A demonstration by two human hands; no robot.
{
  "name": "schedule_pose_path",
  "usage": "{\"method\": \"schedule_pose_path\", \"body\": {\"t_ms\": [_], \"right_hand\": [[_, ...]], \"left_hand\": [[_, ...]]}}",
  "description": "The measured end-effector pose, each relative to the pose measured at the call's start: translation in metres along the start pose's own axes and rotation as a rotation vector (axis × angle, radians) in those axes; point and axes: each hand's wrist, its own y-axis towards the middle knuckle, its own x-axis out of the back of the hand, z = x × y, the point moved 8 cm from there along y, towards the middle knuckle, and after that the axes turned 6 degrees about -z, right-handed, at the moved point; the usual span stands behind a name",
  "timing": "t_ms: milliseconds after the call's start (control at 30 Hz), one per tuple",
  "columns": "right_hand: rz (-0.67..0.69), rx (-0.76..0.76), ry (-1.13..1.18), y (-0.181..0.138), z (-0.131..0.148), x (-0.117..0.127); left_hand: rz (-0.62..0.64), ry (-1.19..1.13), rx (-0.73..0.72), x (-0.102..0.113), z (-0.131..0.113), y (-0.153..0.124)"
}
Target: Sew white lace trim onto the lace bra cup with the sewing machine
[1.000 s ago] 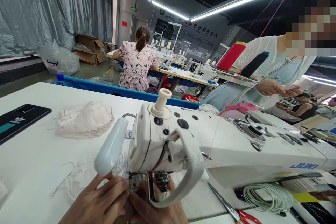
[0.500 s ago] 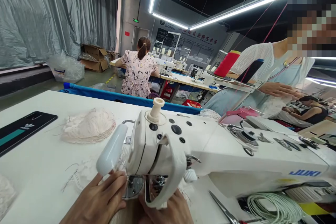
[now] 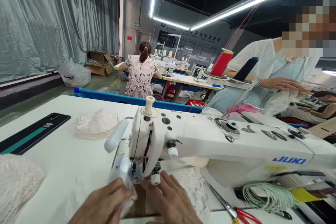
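Note:
A white sewing machine (image 3: 189,138) stands over the work. My left hand (image 3: 105,199) is at the left front of its metal needle plate (image 3: 122,166), fingers pinching thin, sheer white fabric (image 3: 128,201). My right hand (image 3: 173,199) sits just right of the needle area, its fingers bent at the edge of a white lace piece (image 3: 193,185); some fingertips are hidden or blurred. More of the lace passes under the machine arm. Beyond the machine head lies a cup-shaped stack of pale lace (image 3: 97,124). Another lace piece (image 3: 18,185) rests at the left edge.
A phone-like black and green object (image 3: 34,131) lies at left. Red-handled scissors (image 3: 231,210) and a coil of pale green cord (image 3: 269,196) are at right. Red (image 3: 222,63) and black thread cones (image 3: 246,69) stand behind. A co-worker (image 3: 275,77) stands at right; another person (image 3: 143,70) sits ahead.
My left hand has moved from beside the machine head down and nearer, now pinching sheer fabric. My right hand shows more fully beside the lace. The view has shifted, revealing the scissors' red handles.

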Motion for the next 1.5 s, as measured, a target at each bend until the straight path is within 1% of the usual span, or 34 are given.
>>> {"method": "schedule_pose_path", "body": {"t_ms": [67,100,133,167,200,267,300,367,400,433,500,600,667,767,900,1000,1100,1200,1333,1400,1500], "right_hand": [[0.088,-0.076,0.222,0.001,0.000,-0.005],[0.139,-0.140,0.320,0.001,-0.003,-0.008],[0.173,-0.214,0.382,0.000,-0.007,-0.010],[0.178,-0.288,0.394,0.000,-0.013,-0.010],[0.155,-0.345,0.355,0.000,-0.019,-0.007],[0.020,-0.374,0.149,0.004,-0.026,0.004],[-0.062,-0.347,0.024,0.007,-0.024,0.009],[-0.206,-0.228,-0.165,0.011,-0.011,0.013],[-0.246,-0.158,-0.206,0.012,-0.003,0.009],[-0.267,-0.093,-0.213,0.012,0.005,0.004],[-0.259,0.003,-0.184,0.011,0.015,-0.008],[-0.209,0.039,-0.181,0.009,0.014,-0.017],[-0.178,0.036,-0.194,0.010,0.008,-0.016],[-0.124,0.034,-0.218,0.015,0.001,-0.012],[-0.050,-0.055,-0.250,0.021,-0.009,-0.015],[-0.035,-0.076,-0.262,0.023,-0.010,-0.018],[-0.066,-0.070,-0.231,0.024,-0.010,-0.014],[-0.088,-0.020,-0.142,0.020,-0.004,-0.008],[-0.029,0.101,-0.040,0.008,0.012,-0.015],[-0.091,0.140,-0.044,0.005,0.019,-0.014],[-0.229,0.177,-0.058,0.004,0.025,-0.006]], "left_hand": [[0.115,-0.363,0.184,-0.008,0.000,-0.006],[0.128,-0.477,0.273,-0.011,0.002,-0.007],[0.113,-0.532,0.339,-0.011,0.006,-0.008],[0.081,-0.532,0.378,-0.010,0.010,-0.008],[0.048,-0.487,0.387,-0.007,0.014,-0.006],[0.017,-0.331,0.316,0.001,0.017,-0.002],[0.001,-0.245,0.256,0.005,0.017,0.000],[-0.058,-0.092,0.126,0.012,0.012,0.005],[-0.096,-0.044,0.062,0.013,0.009,0.006],[-0.131,-0.019,-0.006,0.013,0.006,0.007],[-0.176,-0.015,-0.147,0.006,0.001,0.006],[-0.201,0.006,-0.240,-0.007,0.003,0.000],[-0.202,0.044,-0.249,-0.011,0.007,-0.003],[-0.193,0.088,-0.279,-0.014,0.004,-0.002],[-0.200,0.133,-0.268,-0.014,0.001,0.003],[-0.203,0.147,-0.242,-0.016,0.003,0.004],[-0.214,0.151,-0.273,-0.017,0.002,0.002],[-0.224,0.172,-0.304,-0.015,-0.003,0.000],[-0.230,0.122,-0.268,-0.011,-0.007,0.000],[-0.227,0.085,-0.239,-0.011,-0.007,0.000],[-0.241,0.056,-0.203,-0.010,-0.005,0.002]]}}
